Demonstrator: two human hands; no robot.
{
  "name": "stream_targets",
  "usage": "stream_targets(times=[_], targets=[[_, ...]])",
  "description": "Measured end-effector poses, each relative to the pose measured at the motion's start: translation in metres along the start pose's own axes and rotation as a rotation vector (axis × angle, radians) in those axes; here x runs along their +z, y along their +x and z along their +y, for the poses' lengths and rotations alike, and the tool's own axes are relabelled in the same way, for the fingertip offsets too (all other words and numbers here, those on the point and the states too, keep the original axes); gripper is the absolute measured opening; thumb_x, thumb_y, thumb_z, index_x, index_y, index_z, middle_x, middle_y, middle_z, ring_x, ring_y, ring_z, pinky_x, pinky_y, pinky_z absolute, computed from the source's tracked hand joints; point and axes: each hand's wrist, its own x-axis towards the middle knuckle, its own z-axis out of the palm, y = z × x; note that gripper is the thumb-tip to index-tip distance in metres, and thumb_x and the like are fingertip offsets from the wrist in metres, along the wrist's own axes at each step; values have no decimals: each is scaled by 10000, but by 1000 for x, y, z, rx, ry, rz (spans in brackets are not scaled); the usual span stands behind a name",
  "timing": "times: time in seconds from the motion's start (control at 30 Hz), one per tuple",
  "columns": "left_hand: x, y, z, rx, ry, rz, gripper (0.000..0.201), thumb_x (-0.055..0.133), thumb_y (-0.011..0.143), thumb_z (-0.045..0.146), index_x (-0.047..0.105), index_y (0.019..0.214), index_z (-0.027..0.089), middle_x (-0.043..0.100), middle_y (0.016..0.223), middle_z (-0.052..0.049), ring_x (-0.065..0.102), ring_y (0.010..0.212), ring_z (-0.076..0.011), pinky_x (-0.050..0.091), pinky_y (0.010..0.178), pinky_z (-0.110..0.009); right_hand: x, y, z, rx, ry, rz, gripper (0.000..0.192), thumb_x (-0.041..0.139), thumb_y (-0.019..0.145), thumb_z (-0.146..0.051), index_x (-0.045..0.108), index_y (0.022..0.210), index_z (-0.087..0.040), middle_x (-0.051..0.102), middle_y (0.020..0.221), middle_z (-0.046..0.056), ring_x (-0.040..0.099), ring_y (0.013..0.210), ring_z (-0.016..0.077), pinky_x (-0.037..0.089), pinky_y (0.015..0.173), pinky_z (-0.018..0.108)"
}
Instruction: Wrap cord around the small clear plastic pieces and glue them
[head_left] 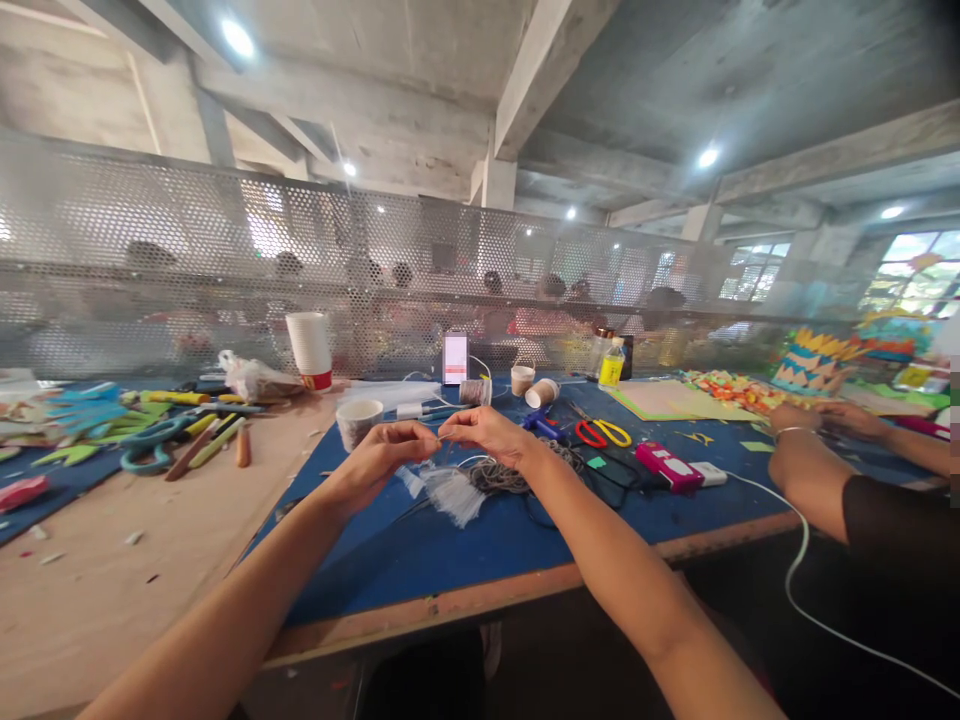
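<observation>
My left hand (397,443) and my right hand (480,432) meet above the blue mat (360,565), fingertips nearly touching. Each is closed in a pinch on something small and thin that I cannot make out. Below them lies a piece of white mesh (454,495) with frayed edges. A tangled bundle of grey-brown cord (510,475) rests beside it, partly behind my right wrist. Near my left hand stands a paper cup (358,424). Beyond my fingers is a spool of thread or wire (474,392).
Scissors with red and yellow handles (604,433), a blue glue gun (544,424) and a magenta box (669,467) lie on the right. Teal scissors (154,445) are at left, stacked cups (309,350) behind. A phone (455,360) stands upright. A co-worker's arm (814,475) reaches in at right.
</observation>
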Motion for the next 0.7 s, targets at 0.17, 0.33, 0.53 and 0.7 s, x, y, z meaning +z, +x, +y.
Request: stream_targets(times=[0.17,0.33,0.53,0.7], targets=[[-3,5,-8,-45,-219,126,150,786,641,292,714,694,172,607,645,-3,505,590,-119,407,596,-255,12,6,4,-41,156,94,289,695,765,-416,705,872,-148,654,783,19,515,652,98,390,611,218],[-1,5,-8,11,-196,271,140,773,646,281,711,691,163,600,639,6,489,599,-112,394,598,-246,25,0,-2,-225,-162,278,243,611,847,-410,683,865,-178,555,645,-19,452,588,105,348,574,226],[3,3,-6,154,153,380,120,709,694,281,701,695,161,607,615,10,492,597,-130,353,572,-253,33,-9,-7,-391,-609,396,135,555,900,-276,665,861,-206,587,743,5,515,708,126,379,691,234],[5,0,-6,254,520,409,102,636,741,257,702,724,181,608,632,7,498,614,-147,350,580,-256,31,-9,-6,-447,-773,361,75,579,883,-226,645,896,-193,624,845,29,551,810,146,393,783,252]])
